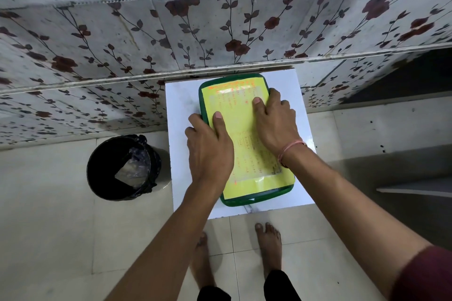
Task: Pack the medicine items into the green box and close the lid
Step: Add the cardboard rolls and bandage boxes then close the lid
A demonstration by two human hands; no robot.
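The green box (259,197) lies on a small white table (181,105), its lid down. A yellow printed sheet (241,115) covers the lid. My left hand (208,149) grips the box's left edge, thumb pressed on the lid and fingers curled over the rim. My right hand (276,122) holds the right edge the same way, thumb on the yellow sheet. No medicine items are visible; the inside of the box is hidden by the lid.
A black waste bin (122,168) with a plastic liner stands on the tiled floor left of the table. A flowered tiled wall (146,39) rises right behind the table. My bare feet (267,247) stand at the table's front edge.
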